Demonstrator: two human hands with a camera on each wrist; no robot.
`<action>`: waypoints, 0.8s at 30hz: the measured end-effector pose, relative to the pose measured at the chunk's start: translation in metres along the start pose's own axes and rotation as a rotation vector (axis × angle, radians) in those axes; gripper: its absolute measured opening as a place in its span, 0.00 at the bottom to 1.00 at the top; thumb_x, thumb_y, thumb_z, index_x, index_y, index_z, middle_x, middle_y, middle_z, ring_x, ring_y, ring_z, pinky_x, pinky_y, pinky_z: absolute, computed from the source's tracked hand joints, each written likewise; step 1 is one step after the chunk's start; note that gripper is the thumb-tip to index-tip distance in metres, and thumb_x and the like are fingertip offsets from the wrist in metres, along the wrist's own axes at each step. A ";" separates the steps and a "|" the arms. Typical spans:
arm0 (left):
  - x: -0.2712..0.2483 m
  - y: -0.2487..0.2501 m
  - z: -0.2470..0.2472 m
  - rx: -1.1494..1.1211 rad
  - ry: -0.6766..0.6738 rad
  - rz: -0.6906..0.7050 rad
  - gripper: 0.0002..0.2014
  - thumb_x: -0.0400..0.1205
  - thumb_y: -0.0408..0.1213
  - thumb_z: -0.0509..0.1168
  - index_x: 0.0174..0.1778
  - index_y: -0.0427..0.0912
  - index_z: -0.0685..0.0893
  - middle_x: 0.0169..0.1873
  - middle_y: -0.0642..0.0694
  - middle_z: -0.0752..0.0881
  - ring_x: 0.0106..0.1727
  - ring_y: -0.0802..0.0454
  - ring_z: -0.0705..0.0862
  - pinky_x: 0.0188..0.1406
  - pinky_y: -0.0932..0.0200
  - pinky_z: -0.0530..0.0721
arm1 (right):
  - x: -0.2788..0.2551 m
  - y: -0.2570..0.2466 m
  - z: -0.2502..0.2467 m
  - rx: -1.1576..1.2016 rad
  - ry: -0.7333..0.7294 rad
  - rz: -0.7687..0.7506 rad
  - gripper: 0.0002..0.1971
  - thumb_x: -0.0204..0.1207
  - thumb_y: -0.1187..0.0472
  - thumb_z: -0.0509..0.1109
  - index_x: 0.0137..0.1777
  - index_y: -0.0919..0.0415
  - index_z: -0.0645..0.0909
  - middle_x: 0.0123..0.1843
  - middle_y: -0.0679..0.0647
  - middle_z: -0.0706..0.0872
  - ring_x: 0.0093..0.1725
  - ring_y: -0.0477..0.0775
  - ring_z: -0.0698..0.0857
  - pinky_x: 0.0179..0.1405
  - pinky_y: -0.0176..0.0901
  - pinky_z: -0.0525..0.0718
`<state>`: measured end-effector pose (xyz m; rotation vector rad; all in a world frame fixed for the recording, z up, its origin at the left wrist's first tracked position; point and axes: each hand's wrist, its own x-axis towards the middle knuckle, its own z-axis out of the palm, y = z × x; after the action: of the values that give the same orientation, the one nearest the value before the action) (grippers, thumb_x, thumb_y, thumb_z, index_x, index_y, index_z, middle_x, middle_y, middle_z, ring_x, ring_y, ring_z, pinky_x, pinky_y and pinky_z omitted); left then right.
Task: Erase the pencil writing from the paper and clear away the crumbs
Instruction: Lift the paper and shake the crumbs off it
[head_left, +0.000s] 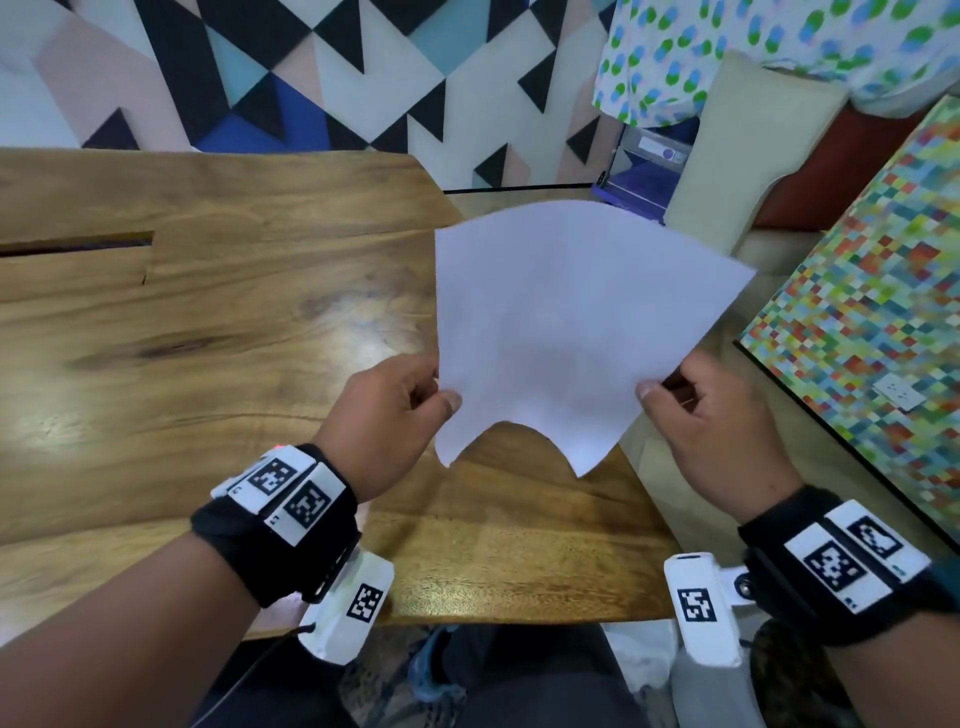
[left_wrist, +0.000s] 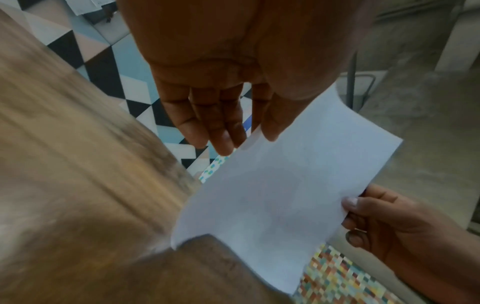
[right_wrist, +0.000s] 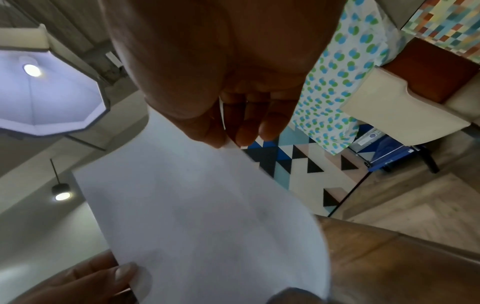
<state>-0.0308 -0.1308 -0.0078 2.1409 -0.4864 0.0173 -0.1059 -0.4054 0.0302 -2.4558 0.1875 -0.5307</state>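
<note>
Head view: the paper (head_left: 566, 322) is held up in the air over the right end of the table (head_left: 208, 322), bowed into a shallow trough so that its near edge arches upward and its far corners fan out past the table's right edge; the left hand (head_left: 387, 415) pinches the paper's left side, thumb on top and fingers curled beneath; the right hand (head_left: 717, 415) pinches its right side the same way, thumb on the upper face; the sheet touches nothing but the two hands; no writing or crumbs can be made out on it, the surface being blurred and pale; beyond the table's far edge stands a wall (head_left: 311, 67) of coloured triangles; right of the table lies a panel (head_left: 872, 312) of small coloured squares; a spotted cloth (head_left: 675, 57) hangs behind the table's far right corner.

Left wrist view: the thumb lies on the paper's (left_wrist: 285, 195) edge with the fingers (left_wrist: 223, 127) reaching under it; the other hand's thumb grips the opposite edge.

Right wrist view: the paper (right_wrist: 197, 216) curves down from the pinching fingers (right_wrist: 249, 127) toward the table (right_wrist: 389, 263).
</note>
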 end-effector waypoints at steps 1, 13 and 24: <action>-0.001 0.000 0.001 0.021 -0.026 -0.015 0.17 0.85 0.39 0.69 0.31 0.63 0.82 0.25 0.61 0.79 0.30 0.59 0.76 0.31 0.64 0.70 | 0.000 0.000 0.002 -0.014 -0.029 0.017 0.14 0.79 0.57 0.71 0.34 0.59 0.74 0.29 0.51 0.77 0.28 0.45 0.74 0.24 0.33 0.69; -0.005 -0.053 -0.068 -0.151 0.059 -0.288 0.15 0.71 0.52 0.69 0.50 0.49 0.89 0.42 0.34 0.92 0.44 0.27 0.90 0.47 0.26 0.88 | 0.034 -0.027 0.045 0.549 -0.252 0.225 0.02 0.78 0.65 0.71 0.44 0.59 0.83 0.35 0.55 0.83 0.32 0.49 0.80 0.26 0.43 0.76; -0.090 -0.135 -0.139 0.057 0.124 -0.643 0.08 0.84 0.31 0.70 0.51 0.51 0.84 0.42 0.39 0.91 0.45 0.37 0.90 0.51 0.37 0.91 | 0.003 -0.088 0.187 0.662 -0.616 0.411 0.05 0.78 0.68 0.70 0.50 0.68 0.85 0.42 0.59 0.86 0.33 0.50 0.79 0.26 0.42 0.79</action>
<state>-0.0431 0.0780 -0.0497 2.2451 0.2896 -0.1975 -0.0244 -0.2345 -0.0529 -1.7539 0.2090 0.3114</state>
